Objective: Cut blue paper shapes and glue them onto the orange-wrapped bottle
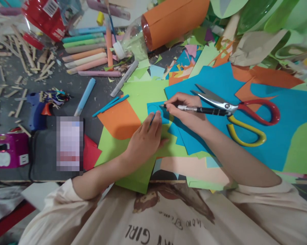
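My right hand (186, 107) pinches a black pen (204, 109), its tip near a small piece of blue paper (157, 106). A faint curved line shows on that piece. With fingers stretched out flat, my left hand (148, 132) presses on the lower part of the same piece. Beneath lie light green paper (145, 88) and an orange paper piece (121, 119). To the right of my right hand, scissors (227, 107) with one red and one yellow handle lie with blades slightly apart on large blue sheets (255, 149).
Several markers (87, 58), a plastic bottle wrapped in orange paper (176, 23) and a red bottle (43, 20) lie at the back. On the left are a blue glue gun (37, 112), a phone (70, 144), a purple box (11, 149) and scattered wood sticks (22, 54).
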`<state>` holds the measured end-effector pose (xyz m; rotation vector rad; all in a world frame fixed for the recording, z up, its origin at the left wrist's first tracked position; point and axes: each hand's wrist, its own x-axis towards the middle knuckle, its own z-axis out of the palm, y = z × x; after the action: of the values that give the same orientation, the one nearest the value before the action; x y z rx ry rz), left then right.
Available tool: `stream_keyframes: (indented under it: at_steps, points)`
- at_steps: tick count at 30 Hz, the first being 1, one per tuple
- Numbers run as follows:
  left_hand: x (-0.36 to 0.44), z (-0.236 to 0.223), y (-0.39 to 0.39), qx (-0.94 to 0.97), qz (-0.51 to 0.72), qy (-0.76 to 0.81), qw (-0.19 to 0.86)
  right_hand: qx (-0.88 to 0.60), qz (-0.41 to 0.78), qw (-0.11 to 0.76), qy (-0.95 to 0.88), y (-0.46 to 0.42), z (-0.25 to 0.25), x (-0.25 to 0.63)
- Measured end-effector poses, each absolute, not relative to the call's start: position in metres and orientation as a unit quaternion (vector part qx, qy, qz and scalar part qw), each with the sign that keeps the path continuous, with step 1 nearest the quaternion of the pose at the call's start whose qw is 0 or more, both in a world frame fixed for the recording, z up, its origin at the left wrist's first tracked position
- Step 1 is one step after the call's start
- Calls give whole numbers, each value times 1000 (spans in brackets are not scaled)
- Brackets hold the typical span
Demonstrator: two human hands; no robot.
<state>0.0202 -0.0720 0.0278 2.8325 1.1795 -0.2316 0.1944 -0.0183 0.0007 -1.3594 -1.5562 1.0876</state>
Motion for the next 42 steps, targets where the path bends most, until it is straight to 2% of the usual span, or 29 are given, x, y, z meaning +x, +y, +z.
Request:
stream_keyframes:
  at_steps: [16, 24, 38, 42]
  points:
    - [20, 28, -73, 916, -71, 392, 49, -533, 431, 379, -622, -20, 2, 192]
    - [21, 29, -72, 907, -76, 407, 77, -553, 459, 430, -547, -17, 3, 192]
    - [21, 29, -72, 910, -62, 401, 80, -563, 420, 355, -617, -11, 7, 188]
    - [21, 29, -72, 913, -70, 397, 67, -596, 392, 375, -592, -11, 5, 190]
